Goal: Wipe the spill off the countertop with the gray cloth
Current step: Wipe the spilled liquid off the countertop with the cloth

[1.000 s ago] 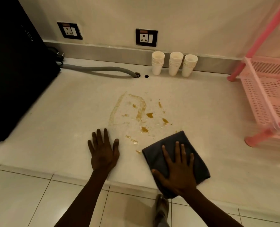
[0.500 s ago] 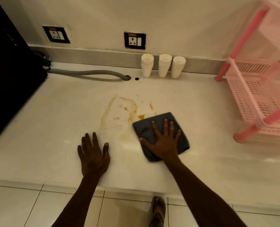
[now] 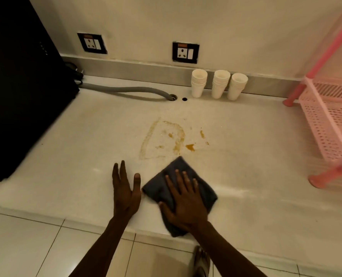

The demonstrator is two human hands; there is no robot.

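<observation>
The gray folded cloth (image 3: pixel 178 188) lies flat on the pale, cream-coloured stone countertop (image 3: pixel 246 156) near its front edge, with one corner hanging just over that edge at 6 o'clock of the cloth. The right hand (image 3: pixel 183 204) presses down on it, palm flat and fingers spread wide, not curled around the fabric. The left hand (image 3: pixel 126 190) rests on the bare counter just beside the cloth, at its 9 o'clock, fingers straight and extended, thumb apart and close to the cloth's left corner; it holds nothing.

The brownish-orange spill (image 3: pixel 166 138) spreads at 12 o'clock of the cloth: a faint looping outline with darker streaks, a denser amber blot (image 3: pixel 190 147) just beyond the cloth's far corner, and small specks further toward 1 o'clock. The cloth's far corner lies near the spill's lower edge; whether it touches the stain is not clear.

At the back, against the low gray upstand, stand three stacks of white paper cups (image 3: pixel 219 84). At 11 o'clock of the spill a gray corrugated hose (image 3: pixel 126 90) runs into a hole in the counter. A large black appliance (image 3: pixel 20 86) fills the 9 o'clock side, and a pink plastic lattice rack (image 3: pixel 329 116) stands at 3 o'clock. Two black-framed wall sockets (image 3: pixel 185 52) sit above the upstand.
</observation>
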